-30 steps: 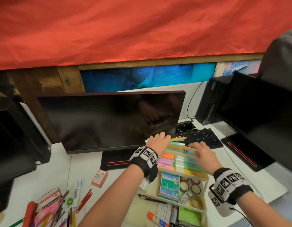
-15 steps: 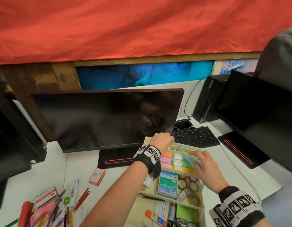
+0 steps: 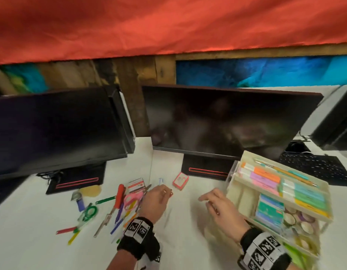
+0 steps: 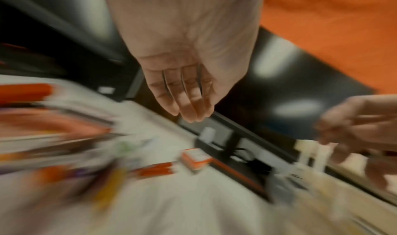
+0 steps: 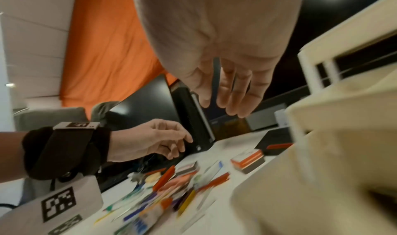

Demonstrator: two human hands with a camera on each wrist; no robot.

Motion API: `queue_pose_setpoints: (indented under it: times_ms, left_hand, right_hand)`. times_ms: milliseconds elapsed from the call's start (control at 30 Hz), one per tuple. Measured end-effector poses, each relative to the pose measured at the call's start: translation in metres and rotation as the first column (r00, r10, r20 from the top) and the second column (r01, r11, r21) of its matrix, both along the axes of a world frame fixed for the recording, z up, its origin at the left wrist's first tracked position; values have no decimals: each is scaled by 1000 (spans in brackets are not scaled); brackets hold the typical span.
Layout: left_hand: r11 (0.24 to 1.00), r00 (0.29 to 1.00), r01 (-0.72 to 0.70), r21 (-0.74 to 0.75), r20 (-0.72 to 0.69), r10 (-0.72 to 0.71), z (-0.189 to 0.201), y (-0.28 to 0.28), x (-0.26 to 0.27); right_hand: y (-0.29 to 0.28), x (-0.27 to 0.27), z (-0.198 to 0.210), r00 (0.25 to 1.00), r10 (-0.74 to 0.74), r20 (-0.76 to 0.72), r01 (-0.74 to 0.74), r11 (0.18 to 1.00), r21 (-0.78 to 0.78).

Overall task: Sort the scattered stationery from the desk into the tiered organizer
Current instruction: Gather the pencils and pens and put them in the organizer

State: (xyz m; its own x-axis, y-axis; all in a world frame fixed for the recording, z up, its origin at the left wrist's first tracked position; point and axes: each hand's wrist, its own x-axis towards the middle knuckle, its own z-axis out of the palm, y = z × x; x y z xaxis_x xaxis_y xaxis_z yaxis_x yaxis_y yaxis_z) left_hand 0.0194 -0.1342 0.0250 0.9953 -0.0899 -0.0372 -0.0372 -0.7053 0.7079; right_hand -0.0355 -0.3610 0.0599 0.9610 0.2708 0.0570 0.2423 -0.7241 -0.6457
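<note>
The cream tiered organizer [image 3: 235, 172] stands at the right, its top tier full of coloured highlighters [image 3: 266, 178], with staple boxes and tape rolls on the tier below. Scattered stationery [image 3: 118, 205] lies to the left: pens, pink scissors, a red cutter, clips. A small red-and-white box [image 3: 181, 180] sits alone by the monitor base. My left hand [image 3: 161, 193] hovers empty at the pile's right edge, fingers relaxed [image 4: 189, 106]. Between the pile and the organizer my right hand [image 3: 209, 201] hangs empty above the desk, fingers straight [image 5: 232, 99]. The wrist views are blurred.
Two dark monitors [image 3: 227, 121] stand at the back on black bases, and a keyboard [image 3: 315, 166] lies behind the organizer. A black computer tower [image 3: 336, 121] is at the far right. White desk top [image 3: 188, 230] shows between my hands.
Both hands have left the organizer's top tier and moved left and down toward the scattered pile. The head view has swung left, so the organizer now sits at the right.
</note>
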Motion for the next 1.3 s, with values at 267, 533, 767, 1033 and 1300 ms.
queue_pose_setpoints:
  times_ms: [267, 533, 767, 1033, 1300]
  left_hand:
    - [936, 917, -329, 125, -194, 348, -34, 127, -39]
    - [968, 936, -212, 137, -257, 242, -45, 150, -38]
    - [945, 932, 135, 298, -363, -18, -34, 136, -34]
    - [807, 917, 324, 494, -373, -140, -41, 110, -30]
    - [826, 915, 314, 468, -381, -132, -46, 119, -28]
  right_hand:
    - [88, -8, -51, 918, 200, -342, -266, 951, -158]
    - [136, -23, -80, 867, -63, -495, -153, 910, -385]
    - [162, 7, -85, 889, -72, -452, -63, 959, -275]
    - [149, 74, -86, 938, -142, -317, 7, 920, -392]
    - [144, 77, -96, 935, -180, -305, 32, 900, -435]
